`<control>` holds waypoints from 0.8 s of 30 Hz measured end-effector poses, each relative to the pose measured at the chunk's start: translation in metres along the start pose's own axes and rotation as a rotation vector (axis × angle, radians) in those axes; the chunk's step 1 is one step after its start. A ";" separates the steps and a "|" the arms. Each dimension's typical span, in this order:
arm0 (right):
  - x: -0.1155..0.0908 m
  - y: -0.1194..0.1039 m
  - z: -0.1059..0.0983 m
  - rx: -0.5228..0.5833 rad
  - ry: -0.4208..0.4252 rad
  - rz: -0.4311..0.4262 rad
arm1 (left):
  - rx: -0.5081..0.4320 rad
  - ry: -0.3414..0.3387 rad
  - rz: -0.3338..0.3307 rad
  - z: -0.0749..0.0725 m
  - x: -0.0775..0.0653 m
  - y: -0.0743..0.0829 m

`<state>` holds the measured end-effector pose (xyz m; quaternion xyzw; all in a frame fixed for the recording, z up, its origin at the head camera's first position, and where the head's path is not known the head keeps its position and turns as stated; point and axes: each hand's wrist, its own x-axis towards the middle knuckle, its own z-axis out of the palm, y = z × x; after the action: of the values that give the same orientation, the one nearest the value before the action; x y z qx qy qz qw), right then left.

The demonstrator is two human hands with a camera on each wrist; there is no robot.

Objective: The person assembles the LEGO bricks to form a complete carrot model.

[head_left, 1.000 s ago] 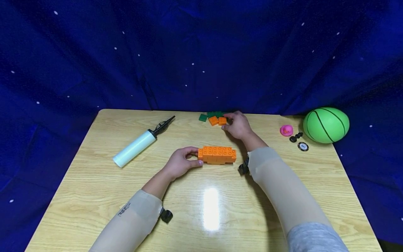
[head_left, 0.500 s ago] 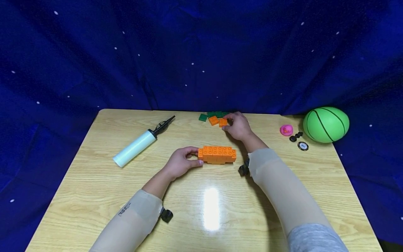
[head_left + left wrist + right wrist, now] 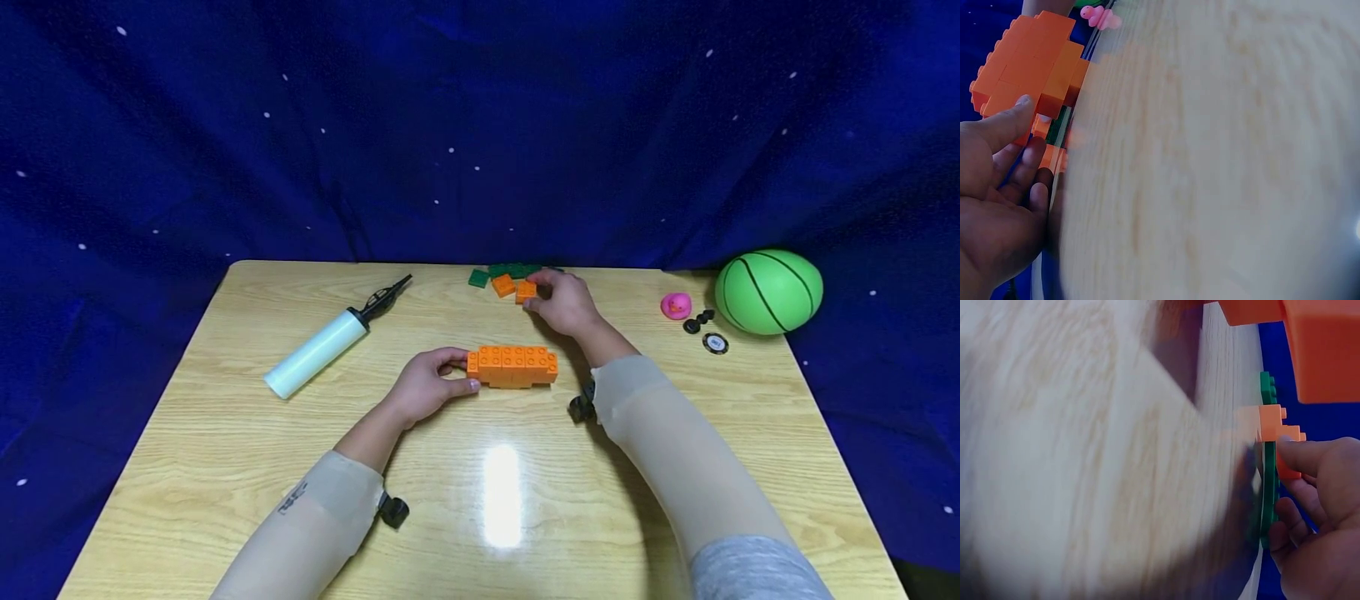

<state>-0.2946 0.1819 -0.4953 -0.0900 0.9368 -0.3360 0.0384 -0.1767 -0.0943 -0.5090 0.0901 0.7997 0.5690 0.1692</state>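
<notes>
A stepped block built of orange toy bricks (image 3: 512, 367) stands near the middle of the table. My left hand (image 3: 426, 389) grips its left end, thumb on the near face and fingers behind, as the left wrist view (image 3: 1007, 187) also shows. At the back of the table my right hand (image 3: 566, 304) pinches a small orange brick (image 3: 526, 292) between thumb and fingers. Just left of it lies another orange brick (image 3: 503, 285). Green bricks (image 3: 513, 271) lie behind these, partly hidden by the right hand, and a small green brick (image 3: 478, 278) lies farther left.
A pale blue hand pump (image 3: 318, 352) with a black nozzle lies at the left. On the right are a pink rubber duck (image 3: 677, 306), a small black object (image 3: 697, 322), a poker chip (image 3: 716, 342) and a green ball (image 3: 768, 292). A dark blue curtain (image 3: 480, 125) hangs behind the table.
The right hand has drawn the small orange brick slightly toward the near side, away from the green bricks. The left hand and the orange block have stayed put. The head view has shifted a little.
</notes>
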 end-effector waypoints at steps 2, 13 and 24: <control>-0.001 -0.002 -0.001 0.002 0.005 -0.003 | 0.000 -0.001 0.004 0.000 0.000 0.000; -0.009 -0.004 -0.004 0.015 0.030 -0.017 | -0.002 0.000 0.001 0.001 0.000 0.000; -0.023 -0.005 -0.006 0.011 0.031 -0.054 | 0.001 0.005 -0.003 0.001 -0.001 0.000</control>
<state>-0.2722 0.1867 -0.4872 -0.1098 0.9325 -0.3437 0.0151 -0.1759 -0.0938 -0.5091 0.0875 0.8006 0.5685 0.1680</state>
